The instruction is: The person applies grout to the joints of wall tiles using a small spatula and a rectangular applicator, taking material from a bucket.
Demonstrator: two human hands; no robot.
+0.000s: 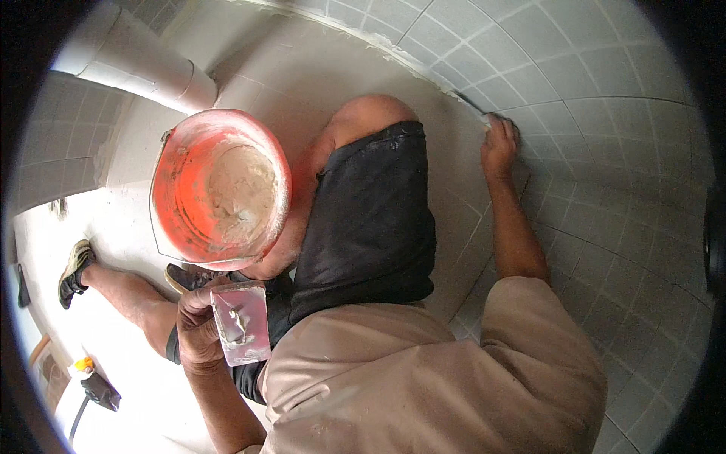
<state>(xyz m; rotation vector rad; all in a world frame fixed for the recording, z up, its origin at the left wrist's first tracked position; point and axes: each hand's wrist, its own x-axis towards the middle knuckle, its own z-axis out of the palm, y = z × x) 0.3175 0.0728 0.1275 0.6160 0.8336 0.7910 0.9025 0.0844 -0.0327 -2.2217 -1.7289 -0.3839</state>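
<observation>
My left hand grips a pinkish rectangular board smeared with pale paste, held in front of my lap. My right hand reaches to the foot of the grey tiled wall, its fingers closed on a thin dark-bladed tool that lies along the pale seam between wall and floor. A red bucket with a wire handle holds pale, lumpy mix; it is beside my bent knee, above the board in the picture.
My outstretched leg lies across the bright floor at left. A white pipe runs along the upper left near another tiled wall. A black object with a yellow part lies at lower left. Tiled wall curves down my right side.
</observation>
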